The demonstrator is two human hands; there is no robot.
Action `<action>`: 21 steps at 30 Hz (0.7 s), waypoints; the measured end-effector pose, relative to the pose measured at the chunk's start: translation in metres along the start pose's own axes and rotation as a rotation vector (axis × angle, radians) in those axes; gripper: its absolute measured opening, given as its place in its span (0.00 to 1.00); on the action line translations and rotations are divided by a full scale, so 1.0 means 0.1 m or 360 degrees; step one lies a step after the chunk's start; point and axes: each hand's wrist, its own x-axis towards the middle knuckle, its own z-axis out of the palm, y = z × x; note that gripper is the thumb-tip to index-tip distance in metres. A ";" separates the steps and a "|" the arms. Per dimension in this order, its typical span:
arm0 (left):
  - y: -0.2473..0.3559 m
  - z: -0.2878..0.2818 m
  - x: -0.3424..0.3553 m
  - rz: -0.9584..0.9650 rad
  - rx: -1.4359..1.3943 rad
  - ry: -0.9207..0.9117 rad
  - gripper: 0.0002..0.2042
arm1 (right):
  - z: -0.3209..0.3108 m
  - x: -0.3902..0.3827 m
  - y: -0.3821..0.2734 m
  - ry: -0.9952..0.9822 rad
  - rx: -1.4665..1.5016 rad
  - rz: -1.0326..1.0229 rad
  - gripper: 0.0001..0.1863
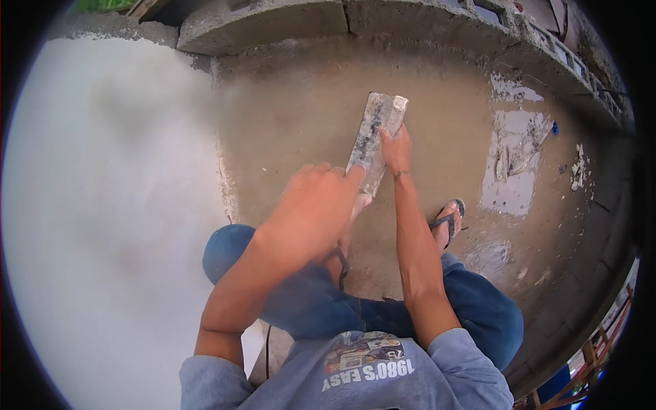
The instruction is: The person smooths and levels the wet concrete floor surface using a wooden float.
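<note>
A long rectangular plastering trowel [370, 137], its flat blade smeared with grey and dark mortar, is held up above the floor in front of me. My right hand [397, 152] is closed around its right side, where a pale, mortar-caked bar runs along the blade. Nearer to the camera, my left hand [318, 195] is closed with curled fingers, overlapping the blade's near left end. Whatever lies inside those left fingers is hidden.
White plastered surface [109, 205] fills the left side. Brown wet floor [287, 116] lies under the trowel, with concrete blocks [266, 27] along the far edge. To the right is a whitish wet patch [512, 164] with scraps. My sandalled foot [448, 222] is close by.
</note>
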 end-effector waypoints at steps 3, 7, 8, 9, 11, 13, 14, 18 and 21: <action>-0.04 0.07 0.01 -0.0070 0.0027 -0.0045 0.21 | -0.20 0.20 -0.13 0.0037 0.0159 -0.0014 0.20; -0.11 0.16 0.06 -0.0079 0.0011 -0.0090 0.21 | -0.29 0.16 -0.21 -0.0053 0.0526 0.0183 0.20; -0.12 0.18 0.11 -0.0057 0.0000 -0.0066 0.21 | -0.28 0.09 -0.20 -0.0035 0.0548 0.0257 0.20; -0.14 0.19 0.16 -0.0074 0.0036 -0.0106 0.20 | -0.26 0.00 -0.18 -0.0003 0.0583 0.0310 0.19; -0.15 0.20 0.33 -0.0108 0.0118 -0.0211 0.20 | -0.21 -0.20 -0.13 0.0039 0.0722 0.0402 0.19; -0.13 0.18 0.51 -0.0095 0.0162 -0.0248 0.19 | -0.15 -0.40 -0.10 0.0073 0.0918 0.0536 0.20; -0.09 0.17 0.59 -0.0096 0.0187 -0.0298 0.19 | -0.14 -0.48 -0.10 0.0033 0.1035 0.0525 0.20; 0.23 0.23 0.65 0.0092 0.0325 -0.0354 0.18 | -0.19 -0.71 -0.17 -0.0103 0.1174 0.0537 0.21; 0.49 0.30 0.52 0.0272 0.0280 -0.0386 0.18 | -0.26 -0.78 -0.23 -0.0211 0.1122 0.0405 0.20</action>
